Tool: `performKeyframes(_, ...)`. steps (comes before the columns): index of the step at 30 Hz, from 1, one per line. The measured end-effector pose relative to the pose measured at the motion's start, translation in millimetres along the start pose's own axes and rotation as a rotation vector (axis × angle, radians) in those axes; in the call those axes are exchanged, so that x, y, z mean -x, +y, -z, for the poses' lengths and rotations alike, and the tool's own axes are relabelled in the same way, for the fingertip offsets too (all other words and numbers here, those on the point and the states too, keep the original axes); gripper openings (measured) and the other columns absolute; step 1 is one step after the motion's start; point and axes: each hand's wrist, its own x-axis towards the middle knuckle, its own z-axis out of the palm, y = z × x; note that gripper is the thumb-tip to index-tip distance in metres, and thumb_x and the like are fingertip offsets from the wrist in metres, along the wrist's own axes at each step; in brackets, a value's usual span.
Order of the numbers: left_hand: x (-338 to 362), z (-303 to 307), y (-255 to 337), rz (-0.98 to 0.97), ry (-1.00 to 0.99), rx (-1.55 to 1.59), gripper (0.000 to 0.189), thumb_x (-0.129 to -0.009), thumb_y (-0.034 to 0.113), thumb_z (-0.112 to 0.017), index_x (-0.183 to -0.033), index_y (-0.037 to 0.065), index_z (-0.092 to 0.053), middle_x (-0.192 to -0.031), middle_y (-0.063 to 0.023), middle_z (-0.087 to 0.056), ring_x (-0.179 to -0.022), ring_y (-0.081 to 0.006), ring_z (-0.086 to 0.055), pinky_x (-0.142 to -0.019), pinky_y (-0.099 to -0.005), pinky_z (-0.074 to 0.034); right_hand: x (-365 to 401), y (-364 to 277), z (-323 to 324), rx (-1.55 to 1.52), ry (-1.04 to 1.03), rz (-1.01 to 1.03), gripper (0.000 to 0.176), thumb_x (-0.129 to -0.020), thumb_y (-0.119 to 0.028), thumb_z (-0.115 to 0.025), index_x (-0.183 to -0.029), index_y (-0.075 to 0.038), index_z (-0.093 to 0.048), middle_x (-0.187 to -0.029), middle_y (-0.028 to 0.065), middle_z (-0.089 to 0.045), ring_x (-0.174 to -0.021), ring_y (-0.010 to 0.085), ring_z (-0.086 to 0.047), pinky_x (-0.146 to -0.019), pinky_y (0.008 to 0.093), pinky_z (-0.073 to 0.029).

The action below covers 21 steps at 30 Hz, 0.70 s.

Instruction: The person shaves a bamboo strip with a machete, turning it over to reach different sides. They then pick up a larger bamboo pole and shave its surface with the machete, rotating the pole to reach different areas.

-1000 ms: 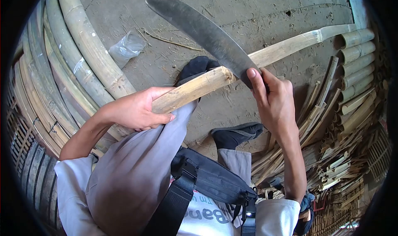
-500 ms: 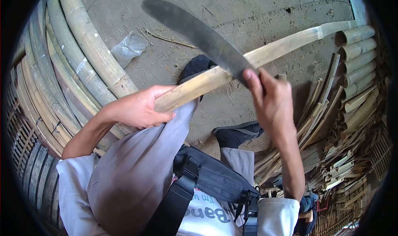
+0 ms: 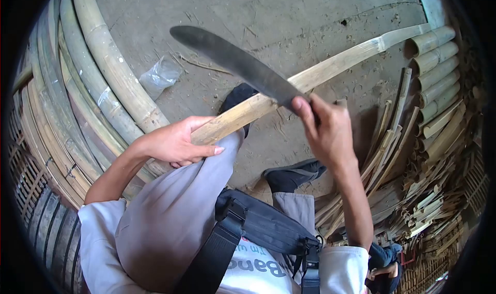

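Observation:
My left hand point(image 3: 178, 143) is wrapped round the near end of a long split bamboo strip point(image 3: 341, 67), close above my knee. The strip slants up to the right, its far end at the stacked bamboo pieces. In my right hand point(image 3: 328, 129) is a machete point(image 3: 237, 64), gripped at the handle, which my fingers hide. Its broad dark blade crosses over the strip near the middle and points up to the left.
Long bamboo poles point(image 3: 116, 51) lie along the left. A crumpled plastic bag point(image 3: 161, 76) rests on the dirt floor beside them. Cut bamboo pieces point(image 3: 436, 61) are stacked at the right, with thin strips point(image 3: 395, 123) leaning below. Another person point(image 3: 385, 265) shows at lower right.
The machete and my right hand have shifted left and slightly down across the strip. My left hand stays on the strip's near end. The whole view has shifted a little.

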Motion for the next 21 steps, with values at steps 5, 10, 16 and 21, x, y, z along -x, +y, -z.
performKeyframes(5,-4.4,8.2,0.6,0.005,0.018,-0.078,0.04,-0.097,0.018,-0.062,-0.132,0.009,-0.044,-0.057,0.0082,-0.036,-0.045,-0.0016,-0.032,-0.038,-0.0216,-0.026,-0.9,7.3,6.0,-0.032,-0.003,-0.081,0.046,-0.095,-0.041,-0.059,-0.074,0.0,-0.056,-0.061,0.0203,-0.056,-0.056,0.0422,-0.056,-0.052,0.0468,-0.042)
performKeyframes(10,-23.7,17.8,-17.9,-0.042,0.047,-0.057,0.04,-0.097,0.016,-0.06,-0.132,0.011,-0.042,-0.057,0.0079,-0.034,-0.045,-0.0024,-0.031,-0.038,-0.0223,-0.026,-13.1,15.5,-8.3,0.028,0.03,-0.065,0.05,-0.095,-0.045,-0.058,-0.075,0.001,-0.06,-0.057,0.0245,-0.055,-0.058,0.0449,-0.058,-0.052,0.0473,-0.044)
performKeyframes(16,-51.5,22.4,-46.6,-0.037,-0.037,-0.076,0.045,-0.096,0.012,-0.058,-0.135,0.013,-0.036,-0.058,0.0086,-0.034,-0.045,-0.0017,-0.031,-0.036,-0.0211,-0.026,-20.7,23.9,-3.5,0.185,-0.083,-0.056,0.051,-0.093,-0.051,-0.057,-0.075,-0.004,-0.064,-0.055,0.0197,-0.057,-0.057,0.0418,-0.061,-0.053,0.0485,-0.048)
performKeyframes(21,-57.0,20.4,-53.7,-0.045,-0.06,-0.096,0.046,-0.095,0.015,-0.061,-0.134,0.013,-0.037,-0.058,0.0084,-0.035,-0.044,-0.0016,-0.031,-0.036,-0.021,-0.026,-19.8,29.9,-0.6,0.3,-0.099,0.106,0.053,-0.093,-0.052,-0.056,-0.073,-0.004,-0.065,-0.054,0.0193,-0.056,-0.057,0.0421,-0.061,-0.053,0.0478,-0.048)
